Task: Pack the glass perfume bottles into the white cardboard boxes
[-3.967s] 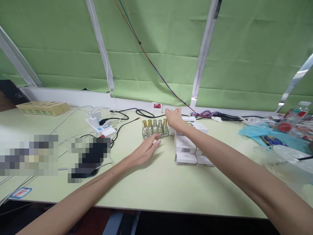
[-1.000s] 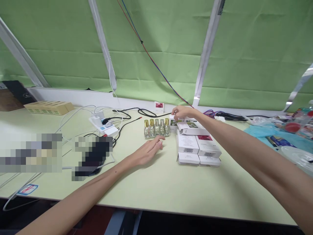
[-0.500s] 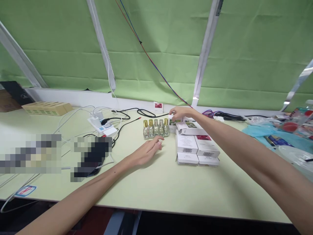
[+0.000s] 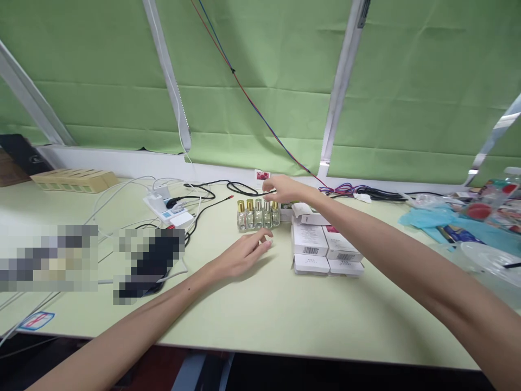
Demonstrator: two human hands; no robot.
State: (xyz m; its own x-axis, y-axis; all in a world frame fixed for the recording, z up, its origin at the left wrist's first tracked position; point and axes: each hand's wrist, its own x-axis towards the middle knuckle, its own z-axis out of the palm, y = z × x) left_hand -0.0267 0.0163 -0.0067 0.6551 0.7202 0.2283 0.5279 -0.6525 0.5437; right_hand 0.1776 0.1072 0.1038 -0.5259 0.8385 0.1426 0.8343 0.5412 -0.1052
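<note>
My left hand (image 4: pixel 246 255) rests on the table with its fingers loosely bent and nothing visible in them. Just behind it stand several small glass bottles (image 4: pixel 258 218) in a row, with gold and silver caps. Above the right end of that row is my right hand (image 4: pixel 287 188), palm down. Its fingers are curved and apart, near the caps; I see nothing held. White cartons (image 4: pixel 309 237) are stacked to the right, partly under my right forearm. A small carton with a green picture (image 4: pixel 287 213) stands behind the stack, mostly covered by the hand.
A small box with a red picture (image 4: pixel 262 176) stands at the wall. A power strip (image 4: pixel 165 209), white and black cables and a blurred dark object (image 4: pixel 152 263) lie left. A yellow slotted block (image 4: pixel 75 181) is far left. Blue plastic (image 4: pixel 427 217) and a clear tub (image 4: pixel 486 266) are right.
My right hand has moved left, from the small green-picture carton to above the bottle caps and in front of the red-picture box. My left hand has barely moved.
</note>
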